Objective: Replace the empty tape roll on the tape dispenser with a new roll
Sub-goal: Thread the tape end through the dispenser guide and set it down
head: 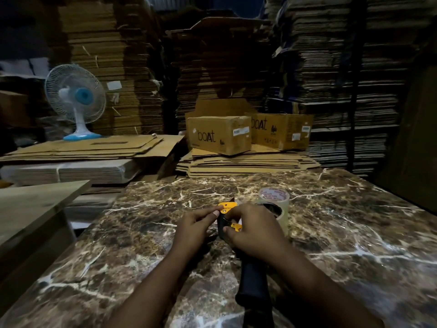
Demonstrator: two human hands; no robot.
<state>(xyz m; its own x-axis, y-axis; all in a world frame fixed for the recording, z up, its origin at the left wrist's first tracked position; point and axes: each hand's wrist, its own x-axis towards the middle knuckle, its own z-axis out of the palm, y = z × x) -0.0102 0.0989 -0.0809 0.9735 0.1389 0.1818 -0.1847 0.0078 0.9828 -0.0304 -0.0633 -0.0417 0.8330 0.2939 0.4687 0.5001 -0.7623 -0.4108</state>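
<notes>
A black tape dispenser (251,275) with yellow parts lies on the marbled table (354,233), its handle pointing toward me. My left hand (196,227) pinches the yellow front piece (227,206) at the dispenser's head. My right hand (254,229) grips the dispenser's body beside a smaller yellow tab (237,226). A clear tape roll (275,204) with a printed core stands just behind my right hand, partly hidden by it. Whether this roll sits on the dispenser or on the table I cannot tell.
Two "boat" cardboard boxes (218,134) rest on flat cardboard stacks beyond the table. A white and blue fan (75,98) stands at the left on more flattened cartons. A wooden board (35,204) juts in at left. Tall carton piles fill the background.
</notes>
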